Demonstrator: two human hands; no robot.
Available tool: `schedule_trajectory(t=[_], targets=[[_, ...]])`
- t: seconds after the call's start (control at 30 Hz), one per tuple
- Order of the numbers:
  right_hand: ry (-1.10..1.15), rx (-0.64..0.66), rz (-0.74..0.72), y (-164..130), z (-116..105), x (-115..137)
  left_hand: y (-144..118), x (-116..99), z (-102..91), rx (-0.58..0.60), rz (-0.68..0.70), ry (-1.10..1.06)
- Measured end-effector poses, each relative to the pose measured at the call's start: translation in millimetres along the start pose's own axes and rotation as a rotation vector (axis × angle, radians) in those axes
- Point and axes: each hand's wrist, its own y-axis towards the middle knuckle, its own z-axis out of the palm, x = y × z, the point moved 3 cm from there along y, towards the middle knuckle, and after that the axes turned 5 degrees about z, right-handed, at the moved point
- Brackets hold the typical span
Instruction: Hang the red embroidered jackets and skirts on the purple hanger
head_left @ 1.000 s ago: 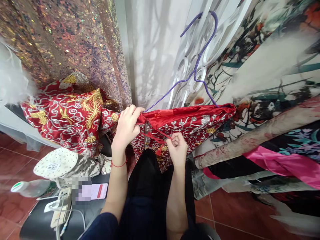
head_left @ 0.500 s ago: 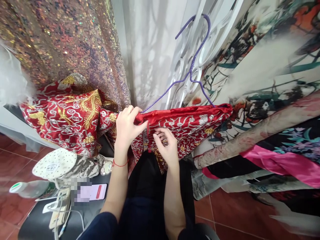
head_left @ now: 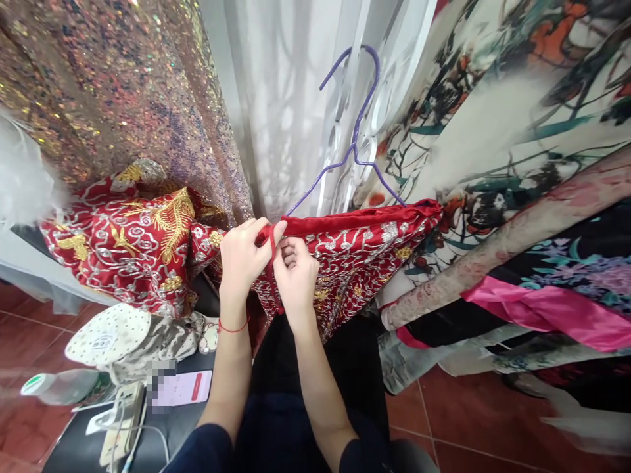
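Note:
A red skirt [head_left: 359, 246] with silver and gold embroidery lies slanting across my lap, its plain red waistband uppermost. A purple hanger [head_left: 355, 141] rises from the waistband, its lower part hidden inside the cloth. At the skirt's left end, my left hand [head_left: 240, 259] is closed on the waistband, thumb on the near side. A thin red cord [head_left: 273, 243] loops up by that thumb and hangs down the front. Pressed close beside it, my right hand [head_left: 297, 276] pinches the cord with curled fingers; its fingertips are partly hidden.
A matching red embroidered garment [head_left: 128, 240] is bunched on the left. On a black seat [head_left: 192, 433] are a phone [head_left: 185, 387], a power strip [head_left: 123, 414], a spotted cap [head_left: 108, 334] and a bottle [head_left: 69, 386]. Patterned fabrics [head_left: 493, 144] hang at right, a sequinned cloth [head_left: 123, 85] at left.
My right hand has moved left and up to my left hand and now pinches the cord, which loops over by my left thumb. The hanger and skirt have shifted slightly left in view.

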Motion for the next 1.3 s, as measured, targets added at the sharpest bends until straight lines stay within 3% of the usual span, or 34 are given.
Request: schedule_trajectory(t=[0.17,0.33,0.5,0.77,1.03,1.17,1.3], targets=[[-0.089,0.071,0.029,2.5,1.1,6.8,22.5,0.4,-8.5,0.181,0.078,0.061],[0.191,0.194,0.055,9.8,18.4,0.8,46.6,8.9,0.9,0.254,0.242,0.109],[0.562,0.274,0.208,16.1,36.5,-16.4,48.3,16.9,19.4,0.156,0.178,0.227],[0.594,0.292,0.291,8.8,29.2,-33.1,40.2,11.4,28.6,0.055,0.173,0.261],[0.636,0.357,0.341,12.1,26.2,-26.2,39.5,15.6,27.6,-0.019,0.208,0.224],[0.508,0.359,0.308,13.8,30.8,-36.7,43.1,20.1,30.4,-0.076,0.205,0.198],[0.256,0.342,0.355,0.5,38.9,-71.6,49.0,23.9,33.9,-0.115,0.149,0.177]])
